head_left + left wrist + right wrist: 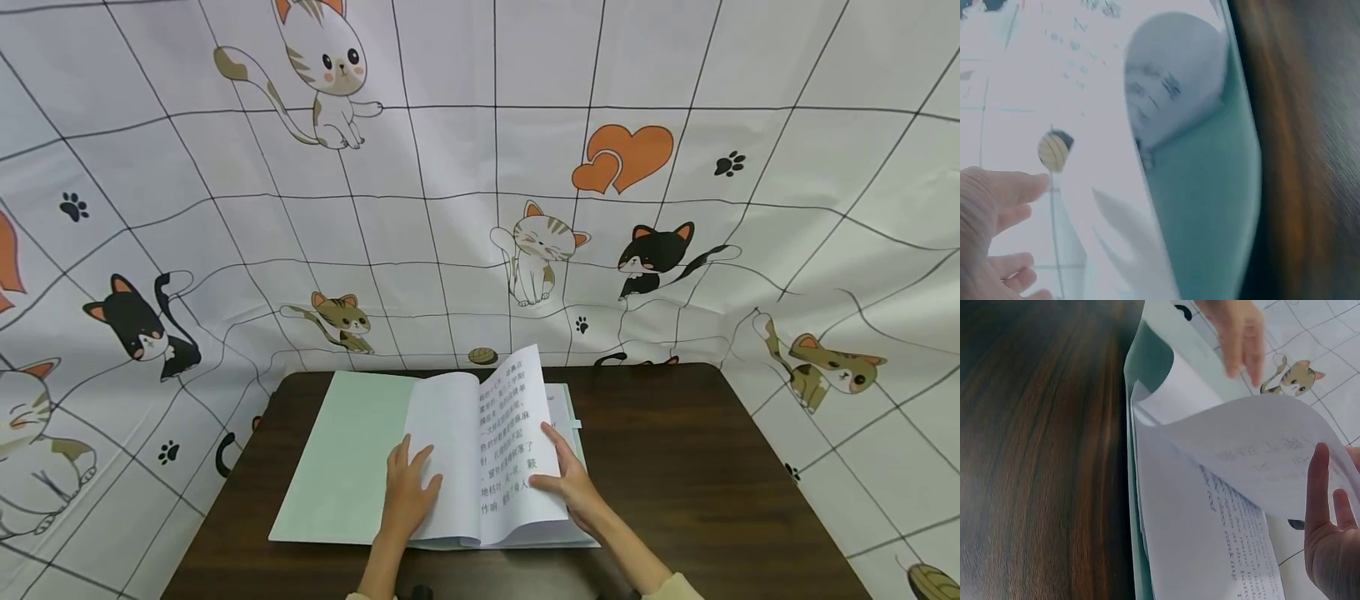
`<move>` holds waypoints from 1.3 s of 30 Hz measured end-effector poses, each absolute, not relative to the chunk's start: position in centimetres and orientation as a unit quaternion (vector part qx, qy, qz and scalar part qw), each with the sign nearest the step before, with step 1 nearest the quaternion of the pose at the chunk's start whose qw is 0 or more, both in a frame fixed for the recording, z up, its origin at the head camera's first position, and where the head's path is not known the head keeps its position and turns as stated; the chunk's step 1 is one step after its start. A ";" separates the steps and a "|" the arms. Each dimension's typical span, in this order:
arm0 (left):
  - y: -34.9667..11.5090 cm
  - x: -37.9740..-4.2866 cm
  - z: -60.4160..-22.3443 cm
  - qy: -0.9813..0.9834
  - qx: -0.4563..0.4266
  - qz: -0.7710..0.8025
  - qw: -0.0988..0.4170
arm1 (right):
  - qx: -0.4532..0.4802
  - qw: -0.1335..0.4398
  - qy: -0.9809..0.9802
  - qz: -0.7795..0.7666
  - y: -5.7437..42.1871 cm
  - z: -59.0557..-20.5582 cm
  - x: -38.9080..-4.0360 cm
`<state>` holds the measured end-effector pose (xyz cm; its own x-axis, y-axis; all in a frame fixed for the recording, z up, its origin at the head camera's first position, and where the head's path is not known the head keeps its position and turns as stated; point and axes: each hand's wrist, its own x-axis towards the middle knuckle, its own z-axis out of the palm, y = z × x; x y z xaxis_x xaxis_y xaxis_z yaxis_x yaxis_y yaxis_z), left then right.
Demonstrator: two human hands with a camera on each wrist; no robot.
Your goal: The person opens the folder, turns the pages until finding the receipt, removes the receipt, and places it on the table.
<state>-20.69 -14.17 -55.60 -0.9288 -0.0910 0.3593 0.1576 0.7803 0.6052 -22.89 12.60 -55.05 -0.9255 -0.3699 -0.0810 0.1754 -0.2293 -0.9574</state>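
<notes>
A light-green folder (341, 467) lies spread open on the table with printed white sheets inside. My right hand (576, 490) holds the outer edge of a raised page (506, 450), thumb on the printed face and fingers behind it. In the right wrist view that page (1241, 434) curves up above another printed sheet (1179, 506). My left hand (408, 492) is over the turned white page (446, 433) on the left, fingers spread. The left wrist view shows the left hand (997, 231) with loose fingers and nothing between them; whether it touches paper I cannot tell.
The dark wooden table (667, 467) extends to the right of the folder. A white cloth (465, 158) with grid lines and cartoon cats hangs behind and at both sides. A small pale tab (576, 424) sticks out at the folder's right edge.
</notes>
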 end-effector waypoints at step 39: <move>-4.9 -23.6 -51.9 -0.887 -0.186 -0.416 0.079 | -0.143 0.154 0.640 -0.739 10.1 -53.8 -22.2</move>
